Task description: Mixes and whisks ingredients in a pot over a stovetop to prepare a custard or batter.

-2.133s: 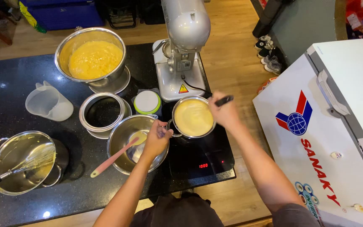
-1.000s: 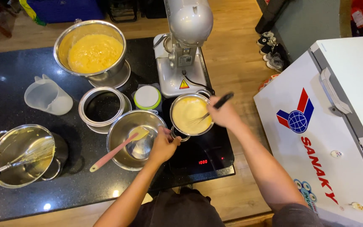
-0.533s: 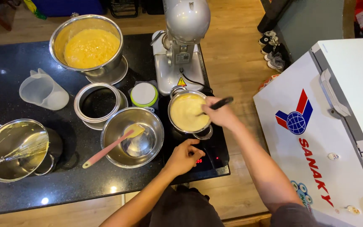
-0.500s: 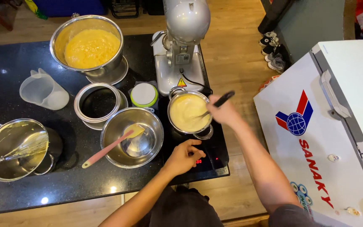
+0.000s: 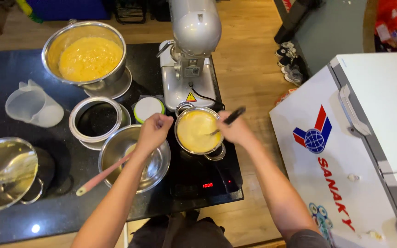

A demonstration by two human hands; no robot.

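1. The right hand [image 5: 235, 131] is hovering at the right rim of a small steel pot [image 5: 198, 132] of pale yellow cream; its fingers are closing around the dark handle of a stirring tool [image 5: 228, 120] whose far end is dipping into the cream.
2. The pot is sitting on a black induction hob [image 5: 207, 177] near the surface's right edge, just in front of a silver stand mixer [image 5: 191, 55]; the hob's red display is glowing.
3. The left hand [image 5: 151, 134] is hanging over the far rim of a steel mixing bowl [image 5: 134, 158] just left of the pot; its fingers are curling, but whether they are gripping the pot's rim or anything else cannot be told.
4. A pink spatula [image 5: 98, 177] is leaning in that bowl, untouched.
5. Judging from this, the stirring of the heating cream is the step in hand; the next move is likely calling for steady strokes across the bottom of the pot, with the left hand bracing the pot so that it is not sliding on the hob.
6. A large bowl [image 5: 84, 53] of deeper yellow batter is standing near the surface's far edge.
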